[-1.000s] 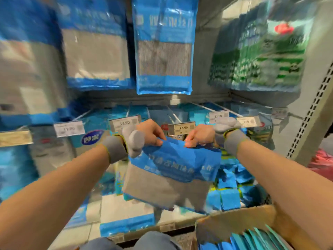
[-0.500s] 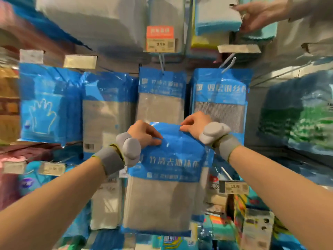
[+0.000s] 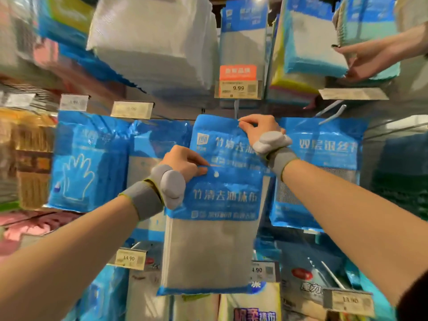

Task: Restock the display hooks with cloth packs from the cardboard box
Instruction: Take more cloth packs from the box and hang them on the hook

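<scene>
The left hand [image 3: 185,164] pinches the top edge of a flat blue-headed plastic pack of grey cloth [image 3: 208,239], thumb on the front just beside the small round hang hole [image 3: 216,174]; its other fingers are behind the plastic and out of sight. The pack hangs upright from that grip in front of the display, on no hook, and covers the lower part of a second blue-headed pack [image 3: 217,140] that hangs behind it. The right hand [image 3: 258,130] is higher, finger and thumb closed narrowly on the top edge of that second pack, right under a thin metal display hook [image 3: 236,107]. Most of the hook is hidden behind the yellow price tag marked 9.99 [image 3: 237,89], and whether the second pack's hole sits on the wire cannot be told. Both wrists wear grey bands [image 3: 143,200] with pale grey pods. To the left hangs a blue pack printed with a white glove outline [image 3: 88,163], to the right a blue pack of silver mesh cloth [image 3: 324,154], partly behind the right forearm. At the upper right another person's hand [image 3: 363,61], cut off at the frame edge, touches a stack of teal and white cloths [image 3: 312,42]. The left edge of the shelving is smeared with blur and the goods there cannot be made out
</scene>
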`<state>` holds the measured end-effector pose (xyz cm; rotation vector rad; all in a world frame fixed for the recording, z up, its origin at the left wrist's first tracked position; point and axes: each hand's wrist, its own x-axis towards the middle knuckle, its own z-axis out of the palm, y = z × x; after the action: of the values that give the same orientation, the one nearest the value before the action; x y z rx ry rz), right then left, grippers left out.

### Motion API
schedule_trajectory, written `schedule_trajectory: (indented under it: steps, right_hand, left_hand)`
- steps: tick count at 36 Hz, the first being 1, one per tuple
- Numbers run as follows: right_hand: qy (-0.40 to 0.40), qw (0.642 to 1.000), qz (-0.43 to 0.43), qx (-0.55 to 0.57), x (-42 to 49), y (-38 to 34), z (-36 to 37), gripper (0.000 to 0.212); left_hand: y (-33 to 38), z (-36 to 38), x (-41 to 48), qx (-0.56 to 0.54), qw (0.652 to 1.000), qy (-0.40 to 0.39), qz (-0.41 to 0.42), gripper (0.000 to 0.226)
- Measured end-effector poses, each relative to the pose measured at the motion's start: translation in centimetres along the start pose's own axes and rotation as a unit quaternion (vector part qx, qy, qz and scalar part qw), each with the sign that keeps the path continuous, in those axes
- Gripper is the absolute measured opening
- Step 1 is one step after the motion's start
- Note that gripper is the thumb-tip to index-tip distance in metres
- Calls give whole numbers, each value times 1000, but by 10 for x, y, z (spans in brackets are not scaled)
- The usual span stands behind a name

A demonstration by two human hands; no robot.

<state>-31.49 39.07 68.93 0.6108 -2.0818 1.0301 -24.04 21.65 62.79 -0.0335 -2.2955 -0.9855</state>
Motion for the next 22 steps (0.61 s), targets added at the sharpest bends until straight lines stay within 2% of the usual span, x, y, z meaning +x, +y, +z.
schedule_trajectory:
  steps: [5,8,13,18,22]
  right_hand:
    - [88,995,32,-19,20,-11,12,22]
    - [99,993,62,-19,27,-18,19,21]
    - [100,994,47,-21,34,-22,20,21]
    - [166,986,19,-4,28,-15,23,22]
    - [197,979,37,28,35,-22,20,24]
  left_hand:
    - [0,-4,6,13,1000,3,8,15]
    - [-2,-5,8,26,1000,6,13,15]
    - [-5,-7,9,33,999,-7,6,14]
    - [-6,-7,13,40,999,-12,-6,13]
    - [-4,-7,14,48,999,-7,-1,18]
